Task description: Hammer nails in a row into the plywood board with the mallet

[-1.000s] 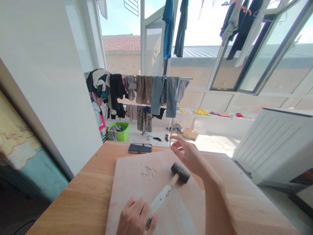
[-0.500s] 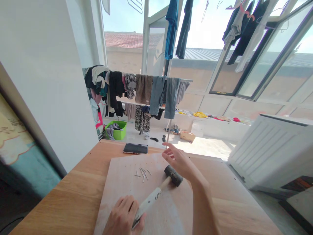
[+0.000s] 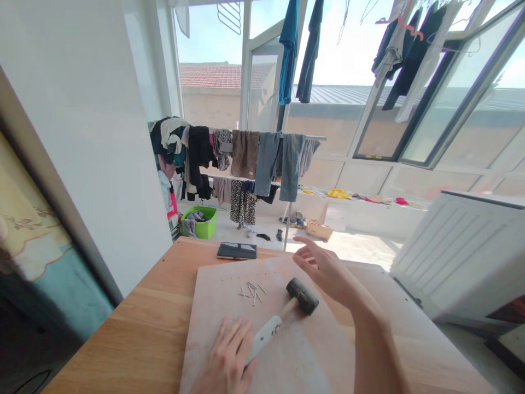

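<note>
A rubber mallet [image 3: 302,297] with a black head and a pale, partly white handle lies slantwise on a flat wooden board [image 3: 295,350]. My left hand [image 3: 232,350] rests at the near end of the handle, its fingers stretched out and apart; the handle end sits between thumb and forefinger, not gripped. Several thin nails [image 3: 253,293] lie loose in a small pile left of the mallet head. My right hand [image 3: 320,265] hovers over the board's far right edge, beyond the mallet head, empty with loosely bent fingers apart.
The board lies on a wooden table [image 3: 135,323]. A dark phone [image 3: 237,250] is behind it, near the table's far edge. Farther back are a clothes rack with laundry [image 3: 246,153] and a green basket [image 3: 209,221]. A white ribbed panel [image 3: 463,246] stands right.
My left hand has loosened from the mallet handle, its fingers straightening out onto the board. My right hand keeps about the same pose. The view has shifted slightly, moving everything rightward.
</note>
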Tool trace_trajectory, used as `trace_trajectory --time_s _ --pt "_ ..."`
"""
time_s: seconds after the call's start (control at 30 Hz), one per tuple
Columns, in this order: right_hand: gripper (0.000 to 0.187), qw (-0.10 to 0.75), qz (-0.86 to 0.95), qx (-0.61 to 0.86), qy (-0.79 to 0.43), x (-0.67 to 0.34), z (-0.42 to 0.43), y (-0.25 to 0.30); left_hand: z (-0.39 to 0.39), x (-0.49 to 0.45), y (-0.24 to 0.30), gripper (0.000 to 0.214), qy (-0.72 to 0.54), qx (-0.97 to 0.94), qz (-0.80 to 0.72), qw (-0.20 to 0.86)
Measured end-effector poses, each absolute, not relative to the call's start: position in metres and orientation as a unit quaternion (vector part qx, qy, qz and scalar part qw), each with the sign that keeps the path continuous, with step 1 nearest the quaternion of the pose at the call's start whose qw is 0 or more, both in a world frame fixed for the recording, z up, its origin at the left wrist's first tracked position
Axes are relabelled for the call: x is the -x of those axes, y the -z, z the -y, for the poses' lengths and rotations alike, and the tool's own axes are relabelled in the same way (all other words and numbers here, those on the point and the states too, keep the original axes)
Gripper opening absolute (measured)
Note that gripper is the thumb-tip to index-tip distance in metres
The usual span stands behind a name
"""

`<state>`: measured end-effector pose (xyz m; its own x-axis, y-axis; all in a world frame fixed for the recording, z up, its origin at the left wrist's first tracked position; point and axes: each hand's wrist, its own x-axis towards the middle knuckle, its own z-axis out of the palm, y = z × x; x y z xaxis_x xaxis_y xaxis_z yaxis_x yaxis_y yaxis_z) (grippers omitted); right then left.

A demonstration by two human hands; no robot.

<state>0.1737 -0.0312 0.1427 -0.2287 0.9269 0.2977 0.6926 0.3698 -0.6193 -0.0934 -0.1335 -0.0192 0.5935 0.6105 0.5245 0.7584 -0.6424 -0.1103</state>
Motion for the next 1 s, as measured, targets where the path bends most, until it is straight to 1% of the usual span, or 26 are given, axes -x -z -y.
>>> trace_trajectory --time_s 0.2,0.43,0.6,0.73,1.0 --pt "0.045 0.302 0.779 0.517 -0.188 -0.170 0.030 -0.141 0.141 0.109 0.012 0.044 0.233 0.884 0.391 0.104" --pt "0.044 0.274 0.738 0.593 -0.169 -0.191 -0.002 -0.112 0.155 0.138 0.007 0.057 0.219 0.892 0.388 0.078" --pt "0.044 0.282 0.740 0.584 -0.180 -0.200 -0.001 -0.110 0.165 0.172 -0.002 0.057 0.219 0.887 0.402 0.071" --pt "0.045 0.293 0.744 0.570 -0.190 -0.197 0.001 -0.111 0.167 0.208 0.002 0.057 0.227 0.874 0.424 0.073" --pt "0.049 0.282 0.738 0.580 -0.199 -0.195 -0.002 -0.108 0.161 0.286 -0.004 0.047 0.191 0.870 0.455 0.001"
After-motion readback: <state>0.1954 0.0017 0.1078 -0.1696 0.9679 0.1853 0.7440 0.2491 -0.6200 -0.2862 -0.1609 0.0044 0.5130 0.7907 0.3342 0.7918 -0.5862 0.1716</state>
